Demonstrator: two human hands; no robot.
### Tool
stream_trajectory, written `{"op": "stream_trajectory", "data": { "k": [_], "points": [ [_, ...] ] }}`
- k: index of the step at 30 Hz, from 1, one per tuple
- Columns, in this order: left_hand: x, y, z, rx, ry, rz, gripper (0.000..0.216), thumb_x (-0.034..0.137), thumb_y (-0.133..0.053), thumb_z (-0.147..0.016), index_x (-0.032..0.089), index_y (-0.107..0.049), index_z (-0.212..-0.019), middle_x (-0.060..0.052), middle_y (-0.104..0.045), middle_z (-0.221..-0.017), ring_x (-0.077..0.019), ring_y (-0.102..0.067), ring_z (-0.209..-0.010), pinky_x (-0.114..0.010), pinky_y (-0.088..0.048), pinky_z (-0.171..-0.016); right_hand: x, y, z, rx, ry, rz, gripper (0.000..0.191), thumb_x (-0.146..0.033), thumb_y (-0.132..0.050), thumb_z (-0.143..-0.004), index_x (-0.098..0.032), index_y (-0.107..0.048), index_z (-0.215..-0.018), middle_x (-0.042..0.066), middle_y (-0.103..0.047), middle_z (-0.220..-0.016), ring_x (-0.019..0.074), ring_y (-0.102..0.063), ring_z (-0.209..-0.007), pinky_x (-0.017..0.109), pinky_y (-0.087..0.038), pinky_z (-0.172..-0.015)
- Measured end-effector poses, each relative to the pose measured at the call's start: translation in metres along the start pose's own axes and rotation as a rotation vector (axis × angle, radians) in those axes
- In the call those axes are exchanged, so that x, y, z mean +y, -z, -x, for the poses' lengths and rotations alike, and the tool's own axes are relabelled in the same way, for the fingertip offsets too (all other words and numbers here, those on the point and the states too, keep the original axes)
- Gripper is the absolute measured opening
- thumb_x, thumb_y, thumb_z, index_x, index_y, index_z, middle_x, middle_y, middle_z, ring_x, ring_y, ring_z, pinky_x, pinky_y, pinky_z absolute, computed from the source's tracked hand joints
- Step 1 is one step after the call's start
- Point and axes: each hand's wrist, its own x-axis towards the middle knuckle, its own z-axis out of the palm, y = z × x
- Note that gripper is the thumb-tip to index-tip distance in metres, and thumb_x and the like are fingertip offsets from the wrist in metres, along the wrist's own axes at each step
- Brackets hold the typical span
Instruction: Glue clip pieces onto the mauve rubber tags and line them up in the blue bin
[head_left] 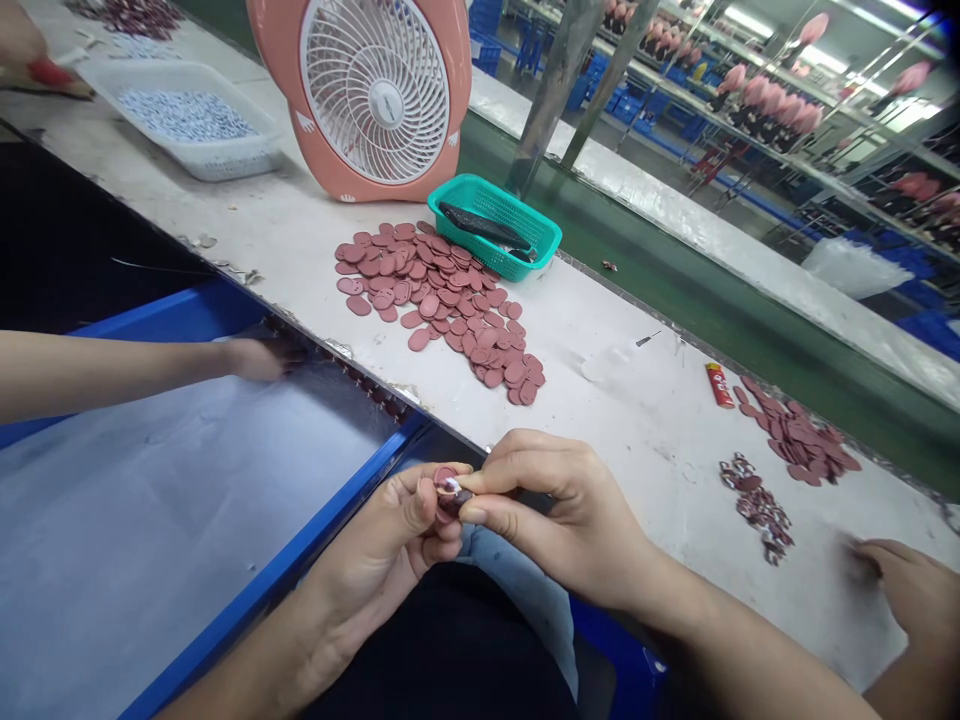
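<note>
Left hand [375,545] and right hand [562,520] pinching a small pink disc [448,487]
Fingertips [487,470] of both press in from either side, closed tight, the disc held between them right in front of me, a white mark showing; its long axis is hard to tell. More pink discs [427,300] lie heaped on the bench [645,440] beyond my hands.

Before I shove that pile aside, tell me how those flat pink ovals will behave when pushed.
The flat pink ovals look thin and probably light, so they would likely slide rather than roll. They overlap on the white bench top, so one push would probably drag several together and spread the pile. Whether they bend, I cannot tell.
</note>
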Motion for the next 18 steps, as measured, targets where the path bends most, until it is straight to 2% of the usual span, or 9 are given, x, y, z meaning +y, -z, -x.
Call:
{"op": "stream_trajectory", "data": {
  "k": [9, 18],
  "points": [
    [0.0010, 0.0019, -0.0044, -0.020, -0.018, 0.014, 0.037, 0.044, -0.094, -0.061, 0.017, -0.080, -0.082, 0.001, -0.072, -0.065, -0.0051, -0.064, -0.053, -0.011, -0.054, -0.056, 0.0013, -0.0005, -0.0028, -0.006, -0.012, 0.001, 0.003, -0.020, -0.076, -0.088, -0.018, -0.077, -0.086, 0.002, -0.071, -0.077, 0.0107, -0.066, -0.069, 0.021, -0.054, -0.065],
    [0.0034, 0.0003, -0.0048, 0.028, 0.026, 0.004, 0.044, 0.046, -0.097, -0.054, 0.017, -0.078, -0.081, 0.003, -0.067, -0.062, -0.0049, -0.061, -0.052, -0.011, -0.055, -0.055, 0.0031, 0.0002, -0.0071, 0.005, -0.034, 0.006, 0.010, -0.027, -0.076, -0.089, -0.018, -0.078, -0.086, 0.003, -0.071, -0.074, 0.0112, -0.066, -0.067, 0.021, -0.053, -0.062]
  ]
}}
